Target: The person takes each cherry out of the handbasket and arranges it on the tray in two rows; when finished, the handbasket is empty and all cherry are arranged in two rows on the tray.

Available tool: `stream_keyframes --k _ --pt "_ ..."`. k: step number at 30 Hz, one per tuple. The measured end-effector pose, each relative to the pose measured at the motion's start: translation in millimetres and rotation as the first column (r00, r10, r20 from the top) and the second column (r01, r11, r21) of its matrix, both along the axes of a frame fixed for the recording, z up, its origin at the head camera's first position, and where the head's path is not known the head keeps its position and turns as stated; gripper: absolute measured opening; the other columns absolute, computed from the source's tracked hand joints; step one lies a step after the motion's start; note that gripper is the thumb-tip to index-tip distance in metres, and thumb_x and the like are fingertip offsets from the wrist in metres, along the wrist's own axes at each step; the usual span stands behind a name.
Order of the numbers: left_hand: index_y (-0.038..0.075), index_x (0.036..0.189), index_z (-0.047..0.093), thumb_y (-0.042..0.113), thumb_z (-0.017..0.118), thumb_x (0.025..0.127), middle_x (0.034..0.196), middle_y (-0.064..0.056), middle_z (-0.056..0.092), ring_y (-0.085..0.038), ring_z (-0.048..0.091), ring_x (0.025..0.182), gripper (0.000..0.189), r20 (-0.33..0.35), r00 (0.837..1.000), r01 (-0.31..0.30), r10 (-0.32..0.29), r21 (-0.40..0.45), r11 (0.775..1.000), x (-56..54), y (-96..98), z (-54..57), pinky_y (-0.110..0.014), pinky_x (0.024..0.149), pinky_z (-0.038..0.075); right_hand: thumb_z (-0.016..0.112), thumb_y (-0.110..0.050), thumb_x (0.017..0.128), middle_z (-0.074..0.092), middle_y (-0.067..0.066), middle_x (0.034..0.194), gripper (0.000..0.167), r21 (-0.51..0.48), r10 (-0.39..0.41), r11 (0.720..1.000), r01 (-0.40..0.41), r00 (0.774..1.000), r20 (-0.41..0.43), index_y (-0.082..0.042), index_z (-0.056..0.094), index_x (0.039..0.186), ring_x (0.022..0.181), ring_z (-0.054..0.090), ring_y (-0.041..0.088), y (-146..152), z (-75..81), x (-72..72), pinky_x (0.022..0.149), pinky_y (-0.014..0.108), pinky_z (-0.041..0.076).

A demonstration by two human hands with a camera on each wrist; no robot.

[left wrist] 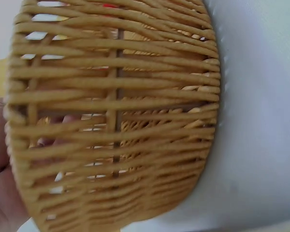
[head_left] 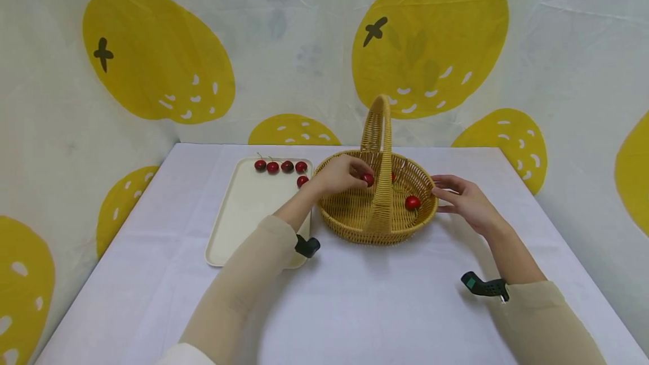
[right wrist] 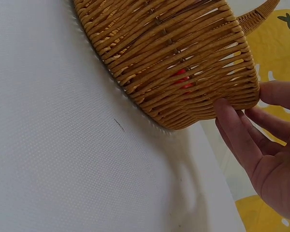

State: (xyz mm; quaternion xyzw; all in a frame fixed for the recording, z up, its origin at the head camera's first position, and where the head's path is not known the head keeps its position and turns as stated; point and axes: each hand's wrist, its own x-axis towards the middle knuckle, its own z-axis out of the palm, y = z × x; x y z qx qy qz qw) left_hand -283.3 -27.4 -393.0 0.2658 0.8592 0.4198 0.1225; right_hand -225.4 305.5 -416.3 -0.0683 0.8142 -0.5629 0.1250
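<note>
My left hand (head_left: 343,174) reaches over the left rim of a wicker basket (head_left: 350,235) and pinches a red cherry (head_left: 367,179) inside it, left of the tall handle. One cherry (head_left: 413,203) lies at the basket's right side; another cherry (head_left: 392,177) peeks out behind the handle. My right hand (head_left: 469,204) is at the basket's right edge. In the right wrist view, its extended fingers (right wrist: 239,137) touch the rim and outer wall. The left wrist view mostly shows woven wall, hiding much of the left hand.
A cream tray (head_left: 243,224) lies left of the basket, partly under my left forearm. Along its far edge sit several cherries (head_left: 272,168), with one cherry (head_left: 302,181) lower at the right. The white table (head_left: 385,303) meets a fruit-printed cloth (head_left: 304,44) behind.
</note>
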Motion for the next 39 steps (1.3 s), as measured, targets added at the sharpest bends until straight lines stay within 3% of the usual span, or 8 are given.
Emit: stream_keyframes --k 9,15,28,39 --pt "0.011 0.122 0.073 0.012 0.077 0.094 0.116 -0.001 0.071 -0.016 0.067 0.106 0.028 -0.056 0.996 -0.066 0.068 0.044 0.997 -1.3 -21.5 0.2 -0.031 0.088 0.055 0.056 -0.029 0.108 0.041 0.028 0.150 0.062 -0.006 0.005 1.000 -0.005 1.000 -0.004 0.004 0.034 0.156 0.108 0.059 0.004 0.9 0.9 1.3 0.086 0.030 0.057" --pt "0.008 0.122 0.073 0.009 0.077 0.093 0.116 -0.003 0.071 -0.018 0.067 0.103 0.029 -0.077 0.991 -0.101 0.110 0.104 0.989 4.4 -35.6 8.0 -0.032 0.086 0.056 0.056 -0.029 0.108 0.040 0.029 0.151 0.062 -0.008 0.002 1.000 -0.002 1.000 -0.007 0.005 0.033 0.155 0.109 0.059 0.005 2.9 0.3 2.8 0.085 0.028 0.057" --pt "0.008 0.125 0.071 0.009 0.075 0.094 0.114 -0.006 0.071 -0.023 0.068 0.106 0.032 -0.023 0.969 -0.233 0.246 0.238 0.943 13.3 -78.9 5.7 -0.038 0.085 0.057 0.056 -0.030 0.108 0.040 0.028 0.151 0.063 -0.004 0.003 1.000 -0.003 1.000 0.005 0.004 0.033 0.156 0.108 0.058 0.005 2.0 0.2 1.6 0.086 0.028 0.057" --pt "0.007 0.125 0.071 0.006 0.075 0.093 0.117 -0.008 0.070 -0.024 0.066 0.106 0.032 0.003 0.933 -0.348 0.359 0.258 0.901 21.9 -115.5 -3.5 -0.035 0.085 0.054 0.056 -0.028 0.108 0.040 0.028 0.151 0.062 0.007 0.000 1.000 0.000 1.000 0.004 0.004 0.033 0.156 0.108 0.059 0.005 1.6 -3.2 -2.2 0.085 0.030 0.058"
